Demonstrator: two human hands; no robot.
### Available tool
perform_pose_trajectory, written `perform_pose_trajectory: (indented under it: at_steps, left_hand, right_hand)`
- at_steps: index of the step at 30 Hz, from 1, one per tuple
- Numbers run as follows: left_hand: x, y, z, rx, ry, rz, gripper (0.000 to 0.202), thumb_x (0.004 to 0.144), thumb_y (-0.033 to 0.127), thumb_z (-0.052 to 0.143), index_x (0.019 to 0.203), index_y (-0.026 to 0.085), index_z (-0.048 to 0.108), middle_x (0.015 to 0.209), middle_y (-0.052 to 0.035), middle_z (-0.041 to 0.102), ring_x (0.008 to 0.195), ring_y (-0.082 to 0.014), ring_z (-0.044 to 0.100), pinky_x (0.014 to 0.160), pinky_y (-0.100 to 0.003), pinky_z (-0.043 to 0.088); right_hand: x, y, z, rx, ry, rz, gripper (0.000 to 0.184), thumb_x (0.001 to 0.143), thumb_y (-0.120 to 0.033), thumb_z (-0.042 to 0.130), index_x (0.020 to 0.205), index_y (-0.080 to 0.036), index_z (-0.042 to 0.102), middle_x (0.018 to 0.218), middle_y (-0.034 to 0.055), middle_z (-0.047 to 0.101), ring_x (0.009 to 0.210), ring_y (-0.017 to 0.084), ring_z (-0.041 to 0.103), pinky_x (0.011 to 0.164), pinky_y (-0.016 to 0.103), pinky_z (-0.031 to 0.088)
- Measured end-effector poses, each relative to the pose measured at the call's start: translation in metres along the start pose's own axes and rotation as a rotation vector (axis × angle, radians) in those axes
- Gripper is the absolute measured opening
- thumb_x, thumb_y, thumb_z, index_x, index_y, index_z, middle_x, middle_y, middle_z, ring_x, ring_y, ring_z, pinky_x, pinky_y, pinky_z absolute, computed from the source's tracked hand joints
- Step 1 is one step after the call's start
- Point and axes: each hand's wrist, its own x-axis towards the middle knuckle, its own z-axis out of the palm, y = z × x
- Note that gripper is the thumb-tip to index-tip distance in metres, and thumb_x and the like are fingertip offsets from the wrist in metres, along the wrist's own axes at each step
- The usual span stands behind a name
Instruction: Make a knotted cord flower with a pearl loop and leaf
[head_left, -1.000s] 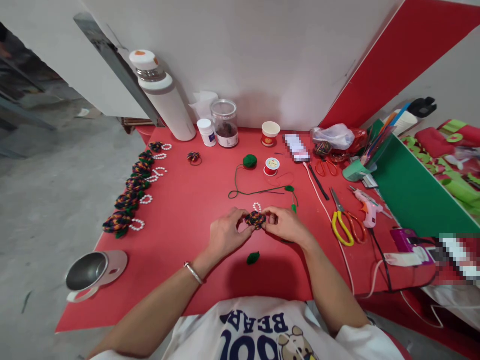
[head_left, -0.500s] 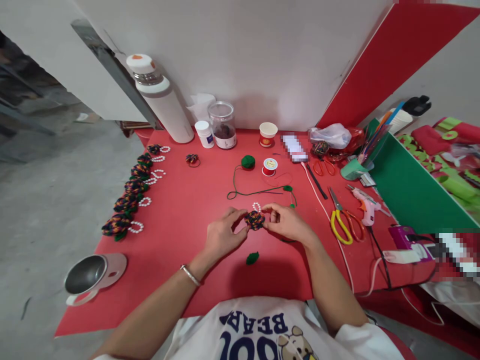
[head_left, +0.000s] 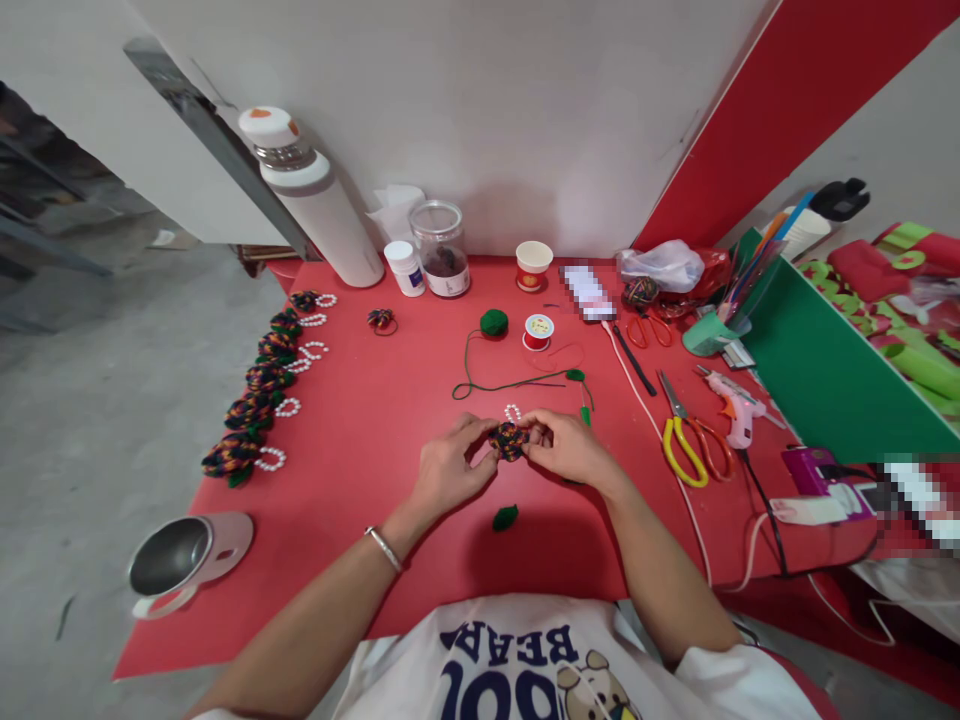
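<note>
A small dark multicoloured woven flower (head_left: 508,440) sits between both my hands just above the red table (head_left: 360,470). My left hand (head_left: 448,467) pinches its left side and my right hand (head_left: 568,448) pinches its right side. A little white bead loop (head_left: 513,412) pokes out behind the flower. A small green leaf piece (head_left: 505,517) lies on the table just below my hands. Green cord (head_left: 510,383) trails from a green ball (head_left: 494,322) toward my right hand.
Several finished flowers with bead loops (head_left: 259,400) line the left edge. A steel cup (head_left: 166,550) stands at the front left, a white flask (head_left: 311,200), jars and a paper cup (head_left: 533,266) at the back. Scissors (head_left: 690,445) and a glue gun (head_left: 731,400) lie right.
My hands have stayed on the flower with only small finger shifts. The view has drifted slightly.
</note>
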Motion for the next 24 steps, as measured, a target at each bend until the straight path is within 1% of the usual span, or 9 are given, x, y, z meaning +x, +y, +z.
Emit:
perform_pose_trajectory:
  at_steps: [7, 11, 16, 20, 24]
  left_hand:
    - [0.0032, 0.0039, -0.0031, -0.004, -0.016, -0.017, 0.031, 0.084, 0.023, 0.061, 0.113, 0.027, 0.07, 0.093, 0.0005, 0.067, 0.072, -0.0115, 0.06, 0.064, -0.023, 0.043]
    - [0.0036, 0.0041, -0.0033, -0.044, -0.007, -0.03, 0.029, 0.085, 0.022, 0.06, 0.112, 0.027, 0.071, 0.092, 0.0003, 0.067, 0.072, -0.0115, 0.06, 0.065, -0.023, 0.043]
    - [0.0042, 0.001, -0.0022, -0.056, -0.008, -0.044, 0.029, 0.083, 0.022, 0.061, 0.109, 0.026, 0.072, 0.09, -0.0002, 0.067, 0.072, -0.0123, 0.06, 0.065, -0.023, 0.044]
    - [0.0056, 0.0016, -0.0027, -0.014, -0.034, -0.069, 0.026, 0.08, 0.022, 0.062, 0.103, 0.025, 0.073, 0.088, 0.0003, 0.068, 0.074, -0.0135, 0.063, 0.066, -0.024, 0.044]
    - [0.006, 0.0037, -0.0041, -0.002, -0.046, -0.073, 0.026, 0.08, 0.023, 0.061, 0.103, 0.025, 0.072, 0.087, 0.0005, 0.068, 0.075, -0.0141, 0.064, 0.066, -0.024, 0.044]
  right_hand:
    - [0.0018, -0.0014, 0.002, -0.023, 0.004, 0.017, 0.026, 0.078, -0.021, 0.066, 0.104, -0.024, 0.069, 0.074, -0.0037, 0.07, 0.063, 0.011, 0.059, 0.061, 0.022, 0.041]
    - [0.0017, -0.0031, 0.003, -0.033, 0.013, 0.019, 0.026, 0.078, -0.019, 0.065, 0.103, -0.024, 0.069, 0.074, -0.0037, 0.069, 0.064, 0.011, 0.06, 0.062, 0.021, 0.04]
    - [0.0014, -0.0047, 0.0038, -0.035, 0.022, 0.04, 0.025, 0.078, -0.019, 0.066, 0.102, -0.023, 0.07, 0.074, -0.004, 0.07, 0.062, 0.01, 0.059, 0.061, 0.022, 0.041]
    - [0.0009, -0.0064, 0.0037, -0.026, 0.027, 0.037, 0.03, 0.077, -0.016, 0.065, 0.105, -0.023, 0.069, 0.075, -0.0041, 0.07, 0.063, 0.011, 0.059, 0.061, 0.022, 0.041]
    - [0.0002, -0.0088, 0.003, -0.027, 0.017, 0.02, 0.039, 0.076, -0.015, 0.063, 0.113, -0.026, 0.068, 0.075, -0.004, 0.07, 0.065, 0.012, 0.06, 0.062, 0.022, 0.04]
